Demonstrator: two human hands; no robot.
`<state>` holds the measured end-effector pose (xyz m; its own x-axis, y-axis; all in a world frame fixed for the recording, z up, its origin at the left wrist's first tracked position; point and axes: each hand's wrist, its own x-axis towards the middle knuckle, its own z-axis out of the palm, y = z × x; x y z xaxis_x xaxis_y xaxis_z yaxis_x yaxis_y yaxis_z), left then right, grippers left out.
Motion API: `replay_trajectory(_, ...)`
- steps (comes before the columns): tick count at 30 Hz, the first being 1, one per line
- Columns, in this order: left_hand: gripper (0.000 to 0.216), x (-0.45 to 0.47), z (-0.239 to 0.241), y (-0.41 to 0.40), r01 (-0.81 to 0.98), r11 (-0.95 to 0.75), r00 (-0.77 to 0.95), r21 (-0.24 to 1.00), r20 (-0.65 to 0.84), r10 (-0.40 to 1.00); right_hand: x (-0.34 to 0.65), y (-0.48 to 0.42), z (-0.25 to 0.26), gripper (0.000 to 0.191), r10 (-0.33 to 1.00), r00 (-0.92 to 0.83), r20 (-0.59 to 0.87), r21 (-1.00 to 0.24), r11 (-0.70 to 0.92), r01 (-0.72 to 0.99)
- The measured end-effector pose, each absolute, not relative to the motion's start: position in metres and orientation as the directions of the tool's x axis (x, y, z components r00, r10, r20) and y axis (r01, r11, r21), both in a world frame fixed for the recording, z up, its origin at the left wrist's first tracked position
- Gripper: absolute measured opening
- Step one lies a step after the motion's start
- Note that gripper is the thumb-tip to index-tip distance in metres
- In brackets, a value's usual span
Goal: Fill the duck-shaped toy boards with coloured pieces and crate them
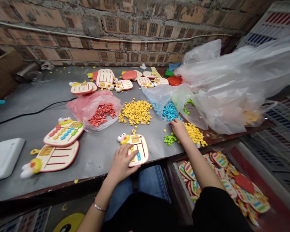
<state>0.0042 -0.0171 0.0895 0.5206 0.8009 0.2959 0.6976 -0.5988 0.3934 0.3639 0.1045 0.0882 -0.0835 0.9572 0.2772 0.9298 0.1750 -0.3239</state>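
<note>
My left hand (122,161) lies over a cream toy board (143,145) with a duck-like head and grips its lower left side. Two blue beads (138,156) sit in one of the board's slots. Yellow beads show beside them, partly under my fingers; the slot at the right has no coloured beads. My right hand (178,129) reaches to the near edge of the blue bead pile (169,110), fingers drawn together. Its fingertips are partly hidden, so I cannot see what they hold. Green beads (170,139) lie just below that hand.
Red beads (102,114) spill from a pink bag; a yellow bead heap (136,111) lies beside them. More yellow beads (195,133) sit at right. Stacked boards (62,133) are at left, near a white box (6,158). Plastic bags (232,77) and a full crate (253,154) are at right.
</note>
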Motion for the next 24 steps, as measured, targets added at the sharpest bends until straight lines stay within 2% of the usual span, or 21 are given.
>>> replay_trajectory(3,0.048,0.004,0.089,-0.017,0.701,-0.597,0.524,0.389,0.286,0.802,0.353,0.1,0.094,0.01,0.935,-0.037,0.353,-0.493,0.219,0.842)
replay_trajectory(6,0.049,0.004,0.089,-0.017,0.698,-0.598,0.528,0.394,0.282,0.801,0.319,0.084,0.101,0.01,0.925,0.031,0.379,-0.725,0.275,0.632)
replay_trajectory(9,0.049,0.004,0.089,-0.017,0.696,-0.599,0.527,0.397,0.284,0.801,0.271,0.067,0.104,0.015,0.938,-0.088,0.335,-0.831,0.337,0.443)
replay_trajectory(13,0.047,0.004,0.091,-0.018,0.695,-0.597,0.522,0.4,0.289,0.802,0.222,0.06,0.096,0.011,0.874,-0.308,0.375,-0.75,0.482,0.453)
replay_trajectory(18,0.046,0.004,0.091,-0.018,0.691,-0.598,0.523,0.407,0.29,0.801,0.216,0.063,0.089,0.015,0.805,-0.422,0.417,-0.599,0.593,0.538)
replay_trajectory(21,0.052,0.004,0.089,-0.017,0.69,-0.585,0.514,0.426,0.281,0.811,0.223,0.056,0.096,0.014,0.775,-0.512,0.371,-0.6,0.621,0.504)
replay_trajectory(24,0.065,0.004,0.087,-0.017,0.685,-0.556,0.488,0.47,0.269,0.83,0.223,0.048,0.1,0.009,0.792,-0.516,0.327,-0.655,0.584,0.48)
